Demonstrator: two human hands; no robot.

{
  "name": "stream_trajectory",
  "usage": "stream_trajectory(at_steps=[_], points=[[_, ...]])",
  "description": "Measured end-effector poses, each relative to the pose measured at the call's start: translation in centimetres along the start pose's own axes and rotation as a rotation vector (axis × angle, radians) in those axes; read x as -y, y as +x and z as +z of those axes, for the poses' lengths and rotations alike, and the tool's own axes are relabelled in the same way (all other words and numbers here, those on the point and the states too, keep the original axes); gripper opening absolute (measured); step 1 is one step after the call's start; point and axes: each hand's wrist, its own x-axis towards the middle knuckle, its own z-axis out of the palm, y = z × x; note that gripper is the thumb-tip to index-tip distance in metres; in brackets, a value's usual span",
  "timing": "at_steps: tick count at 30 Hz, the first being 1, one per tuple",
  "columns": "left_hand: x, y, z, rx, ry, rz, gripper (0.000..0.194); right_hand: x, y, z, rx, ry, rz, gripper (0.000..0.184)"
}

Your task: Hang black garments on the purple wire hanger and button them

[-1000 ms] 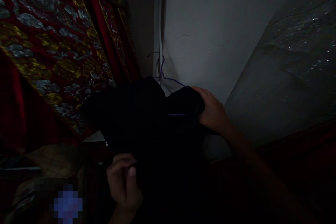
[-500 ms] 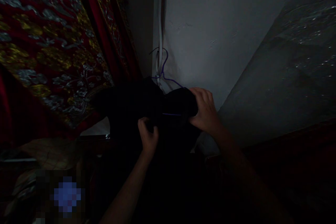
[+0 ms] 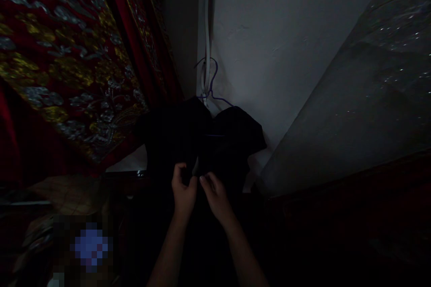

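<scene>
A black garment (image 3: 235,130) with short sleeves hangs on a thin purple hanger (image 3: 220,98), its hook up by a pale cable. My left hand (image 3: 183,188) is at the garment's front, with thumb and fingers curled on the dark cloth. Beside it, my right hand (image 3: 215,193) also has its fingers bent against the front, the two thumbs close together. A narrow pale gap shows in the cloth just above them. The picture is very dark, so the cloth edges between the fingers are hard to make out.
A white cable (image 3: 206,18) runs down the wall corner. On the left hangs a red cloth (image 3: 81,71) with gold and silver embroidery. Clear plastic sheeting (image 3: 336,112) covers the wall at right. A checked bundle (image 3: 69,195) lies at lower left, above a blurred blue patch.
My right hand has let go of the garment's shoulder and come down to its front. My left hand has risen from lower left to the front. The sleeve at right now hangs free.
</scene>
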Motion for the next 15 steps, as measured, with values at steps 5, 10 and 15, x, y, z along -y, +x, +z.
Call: stream_trajectory(at_steps=[5,10,15], points=[[-1.1,-1.0,0.2,-0.058,-0.016,0.114,0.025,0.9,0.2,-0.7,0.181,-0.081,-0.030,0.022],[-2.1,-1.6,0.9,-0.050,0.007,0.173,0.019,1.0,-1.1,-0.3,0.214,0.017,-0.010,0.011],[-2.4,-1.9,1.0,-0.036,0.015,0.144,0.018,1.3,-1.1,-0.5,0.194,0.032,-0.037,0.010]])
